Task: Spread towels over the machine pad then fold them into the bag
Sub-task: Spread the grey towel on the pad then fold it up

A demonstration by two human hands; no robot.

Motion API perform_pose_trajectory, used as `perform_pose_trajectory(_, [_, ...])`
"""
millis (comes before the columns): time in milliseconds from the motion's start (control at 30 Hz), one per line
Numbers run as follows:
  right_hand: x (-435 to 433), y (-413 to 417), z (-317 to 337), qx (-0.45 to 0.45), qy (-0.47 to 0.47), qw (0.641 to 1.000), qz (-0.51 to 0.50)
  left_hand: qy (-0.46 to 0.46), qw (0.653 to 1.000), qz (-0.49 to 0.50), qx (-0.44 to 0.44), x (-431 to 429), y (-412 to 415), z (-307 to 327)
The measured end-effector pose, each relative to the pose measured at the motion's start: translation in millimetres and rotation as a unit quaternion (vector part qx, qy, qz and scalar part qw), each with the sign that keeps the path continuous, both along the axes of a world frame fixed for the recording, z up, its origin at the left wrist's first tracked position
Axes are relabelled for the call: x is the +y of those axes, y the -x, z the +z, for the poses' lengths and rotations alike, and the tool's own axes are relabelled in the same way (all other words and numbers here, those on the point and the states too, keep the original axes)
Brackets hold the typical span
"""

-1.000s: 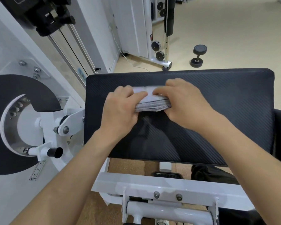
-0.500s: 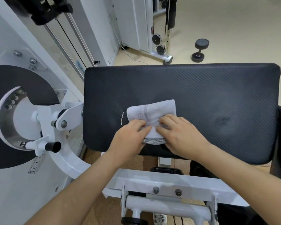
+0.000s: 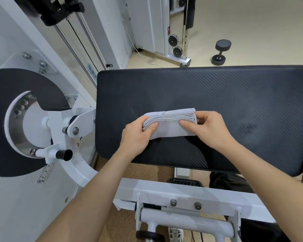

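Left grip [image 3: 136, 137]: closed round the towel's left end, with the thumb pressed on the near face and the fingers hidden behind the folds.
Right grip [image 3: 208, 130]: pinches the towel's right end, thumb on the near face, the other fingers curled over the top and down the far side.
Towel [image 3: 168, 132]: light grey, folded into a thick, narrow bundle. Its stacked layered edges face up towards the camera. It is held between both grips over the near left-middle part of the pad; whether its lower edge touches the pad cannot be told.
Pad [image 3: 234, 95]: black, ribbed, a wide rounded rectangle serving as the surface under the towel.
Frame [image 3: 164, 191]: white metal bar just below the pad's near edge, with two bolts showing.
Disc [image 3: 10, 95]: large and black, left of the pad, with a white hub and a row of holes.
Knob [image 3: 64, 154]: black-tipped, sticking out below the hub.
Dumbbell [image 3: 220, 52]: black, on the beige floor beyond the pad's far edge, well apart from it.
Pulleys [image 3: 174, 44]: two black wheels on a white machine beyond the pad.
Shoe [image 3: 176, 233]: at the bottom edge, under the frame.
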State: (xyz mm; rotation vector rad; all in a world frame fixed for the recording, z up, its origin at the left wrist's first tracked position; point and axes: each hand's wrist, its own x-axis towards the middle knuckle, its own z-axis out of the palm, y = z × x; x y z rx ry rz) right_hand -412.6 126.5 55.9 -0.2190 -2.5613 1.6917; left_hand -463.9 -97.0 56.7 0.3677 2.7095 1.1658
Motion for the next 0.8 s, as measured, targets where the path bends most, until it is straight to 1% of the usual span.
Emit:
perform_pose_trajectory(67, [-1.1,3.2,0.9,0.008,0.02,0.999,-0.024,0.024,0.999,0.024,0.039,5.7,2.5,1.8])
perform_pose_trajectory(133, [-3.0,6.0,1.1,0.025,0.006,0.998,-0.05,0.018,0.996,0.056,0.065,10.1,4.9,2.5])
perform_pose_trajectory(233, [-7.4,10.7,0.8,0.052,-0.068,0.993,-0.078,0.01,0.992,0.085,0.087,14.1,8.2,3.8])
perform_pose_trajectory(333, [-12.6,14.9,0.2,0.081,-0.128,0.985,-0.078,0.073,0.99,0.063,0.099,12.8,15.2,3.0])
perform_pose_trajectory(400, [-14.1,16.3,0.7,0.078,-0.169,0.981,-0.063,0.117,0.988,0.043,0.097,9.2,18.8,1.5])
perform_pose_trajectory(433, [-13.5,16.8,0.0,0.068,-0.198,0.976,-0.058,0.12,0.987,0.037,0.098,7.6,20.3,0.6])
perform_pose_trajectory(500, [-9.1,17.7,-0.9,0.037,-0.228,0.971,-0.058,0.105,0.988,0.026,0.11,6.6,22.6,-0.9])
perform_pose_trajectory(567, [-2.0,18.4,2.1,-0.003,-0.201,0.978,-0.049,0.087,0.988,0.005,0.129,7.9,21.6,-1.9])
perform_pose_trajectory(600, [1.6,18.5,4.9,-0.018,-0.2,0.979,-0.029,0.081,0.988,-0.004,0.131,9.1,18.9,-2.0])
perform_pose_trajectory(667, [6.7,18.6,14.0,-0.039,-0.246,0.968,0.028,0.075,0.99,-0.018,0.119,10.4,10.6,-3.4])
perform_pose_trajectory(733, [7.7,19.5,24.6,-0.045,-0.289,0.953,0.082,0.036,0.996,-0.015,0.075,8.5,4.6,-3.6])
perform_pose_trajectory(800, [3.5,19.0,30.7,-0.065,-0.284,0.948,0.13,-0.057,0.998,0.019,-0.011,4.5,4.2,1.3])
